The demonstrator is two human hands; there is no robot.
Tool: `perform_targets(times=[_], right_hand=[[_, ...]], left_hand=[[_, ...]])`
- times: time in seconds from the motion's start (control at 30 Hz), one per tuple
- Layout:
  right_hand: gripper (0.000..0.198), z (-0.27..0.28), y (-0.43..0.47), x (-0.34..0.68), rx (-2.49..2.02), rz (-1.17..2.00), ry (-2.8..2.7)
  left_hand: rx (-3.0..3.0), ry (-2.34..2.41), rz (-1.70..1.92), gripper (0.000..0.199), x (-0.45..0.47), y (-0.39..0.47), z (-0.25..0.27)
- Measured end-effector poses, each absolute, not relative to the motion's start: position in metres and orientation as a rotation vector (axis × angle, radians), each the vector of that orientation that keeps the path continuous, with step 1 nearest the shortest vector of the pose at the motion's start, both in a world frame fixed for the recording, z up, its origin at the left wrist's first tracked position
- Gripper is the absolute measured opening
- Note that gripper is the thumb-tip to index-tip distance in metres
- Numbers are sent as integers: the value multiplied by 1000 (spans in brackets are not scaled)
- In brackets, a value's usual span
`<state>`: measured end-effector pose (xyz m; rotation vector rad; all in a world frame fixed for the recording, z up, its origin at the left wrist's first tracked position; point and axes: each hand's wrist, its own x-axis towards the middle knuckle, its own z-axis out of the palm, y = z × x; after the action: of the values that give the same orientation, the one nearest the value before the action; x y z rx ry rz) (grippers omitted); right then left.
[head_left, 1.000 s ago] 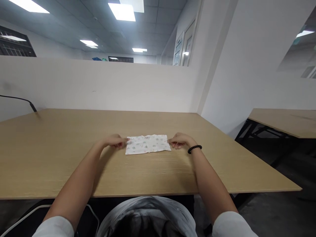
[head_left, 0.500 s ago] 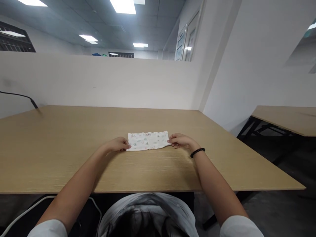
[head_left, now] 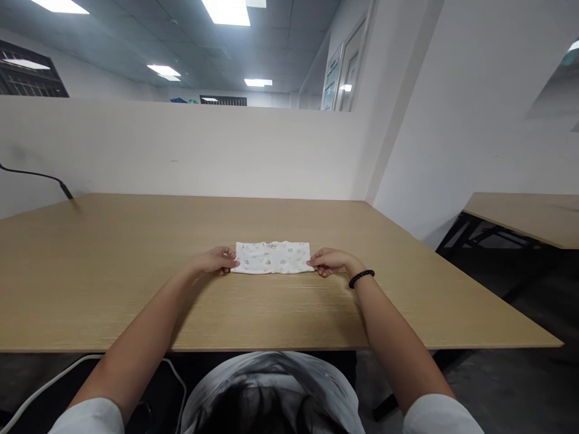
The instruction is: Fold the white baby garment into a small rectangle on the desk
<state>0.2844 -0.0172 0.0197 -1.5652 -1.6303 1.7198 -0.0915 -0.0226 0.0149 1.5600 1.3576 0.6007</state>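
A white cloth (head_left: 273, 258) with a small scattered print lies in a long, narrow folded strip on the wooden table. It looks like a folded garment, but I cannot make out which kind. At its left end, my left hand (head_left: 216, 260) pinches the near corner between thumb and fingers. My right hand (head_left: 331, 261), with a black beaded bracelet (head_left: 360, 278) at the wrist, grips the near right corner the same way. The cloth lies nearly flat, with slight waves along its far edge.
The wooden table (head_left: 271, 313) reaches back to a low white partition (head_left: 226, 150). A black cable (head_left: 40, 175) hangs over its far left corner. Another table (head_left: 534, 217) with black legs stands to the right. A white cord (head_left: 58, 383) runs below the front edge.
The right end of the cloth has come down and straightened, so its near edge runs more evenly. Both hands keep their hold at the two ends, shifting only slightly.
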Motion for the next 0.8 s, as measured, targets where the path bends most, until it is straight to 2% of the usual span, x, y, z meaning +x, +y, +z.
perform_targets(times=[0.2, 0.37, 0.43, 0.67, 0.8], right_hand=[[39, 19, -17, 286, -1590, 1728, -1747], [21, 22, -21, 283, -1519, 1662, -1607], [20, 22, -21, 283, -1476, 1622, -1569], [44, 22, -20, 285, -1353, 1625, -1530], [43, 23, -20, 285, -1442, 1686, -1602]], left_hand=[[1486, 1312, 593, 71, -93, -23, 14], [1462, 1300, 568, 72, -92, -27, 19], [1423, 1274, 596, 70, -91, -28, 20], [1354, 1285, 641, 66, -92, -28, 19], [1356, 1312, 632, 62, -96, -25, 18]])
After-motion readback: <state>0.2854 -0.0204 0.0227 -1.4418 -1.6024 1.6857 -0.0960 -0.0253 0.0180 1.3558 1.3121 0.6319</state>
